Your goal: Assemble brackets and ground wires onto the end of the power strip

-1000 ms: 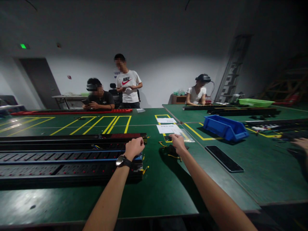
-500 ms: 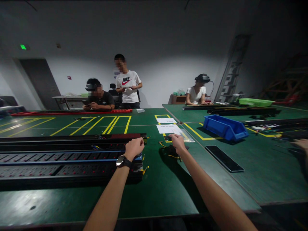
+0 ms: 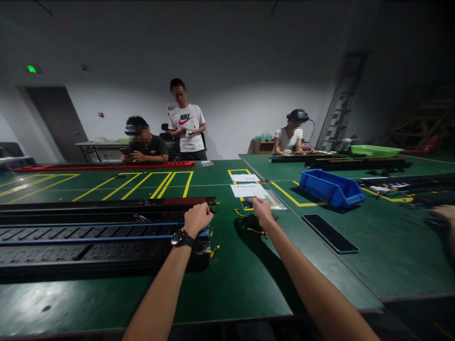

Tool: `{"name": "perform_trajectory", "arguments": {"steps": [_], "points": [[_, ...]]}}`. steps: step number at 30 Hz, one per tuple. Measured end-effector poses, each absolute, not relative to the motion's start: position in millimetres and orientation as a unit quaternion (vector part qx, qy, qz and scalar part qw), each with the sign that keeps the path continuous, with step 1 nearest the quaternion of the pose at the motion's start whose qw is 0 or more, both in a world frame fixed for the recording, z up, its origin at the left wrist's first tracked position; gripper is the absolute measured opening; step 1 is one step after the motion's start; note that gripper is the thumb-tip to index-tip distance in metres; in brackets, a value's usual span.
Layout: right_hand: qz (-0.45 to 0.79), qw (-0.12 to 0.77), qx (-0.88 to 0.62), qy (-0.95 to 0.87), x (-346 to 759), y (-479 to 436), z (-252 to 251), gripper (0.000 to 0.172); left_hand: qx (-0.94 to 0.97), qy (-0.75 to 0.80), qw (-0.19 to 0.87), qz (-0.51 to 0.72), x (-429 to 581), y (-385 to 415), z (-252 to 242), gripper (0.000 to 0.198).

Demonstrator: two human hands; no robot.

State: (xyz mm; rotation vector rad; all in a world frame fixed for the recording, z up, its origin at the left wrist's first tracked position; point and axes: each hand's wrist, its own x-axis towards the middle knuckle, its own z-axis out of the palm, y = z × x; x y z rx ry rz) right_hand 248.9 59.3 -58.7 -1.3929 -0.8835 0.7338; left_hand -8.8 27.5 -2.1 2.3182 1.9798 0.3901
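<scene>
From my remote seat I'm seeing the left hand (image 3: 198,219) lying nearer the power strips (image 3: 117,251), its curled fingers over their right ends; their long axes are running sideways, leading leftward from those fingers. The right hand (image 3: 262,211) is bending its fingers beside a small black part (image 3: 248,204), just left of the tips (whether either hand is gripping, I'm not able to tell). Rightward, a blue bin (image 3: 317,190) is sitting before a green tray (image 3: 377,151), contents escaping me.

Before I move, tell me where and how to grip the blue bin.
The right hand would probably do best pinching the blue bin by its long near rim, from above: it stands upright with its top open, and that thin side wall faces the wearer.
</scene>
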Motion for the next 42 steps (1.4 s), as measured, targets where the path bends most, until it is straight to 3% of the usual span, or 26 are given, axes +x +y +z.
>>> {"name": "perform_trajectory", "arguments": {"steps": [19, 42], "points": [[0.340, 0.628, -0.604, -0.353, 243.8, 51.4, -48.2, 0.014, 0.763, 0.635, 0.044, 0.112, -9.3, 32.0, -4.3, 0.019], [0.320, 0.623, -0.605, -0.378, 243.2, 53.9, -51.9, 0.020, 0.774, 0.623, 0.026, 0.114, -10.1, 28.4, -4.3, 0.024]]}}
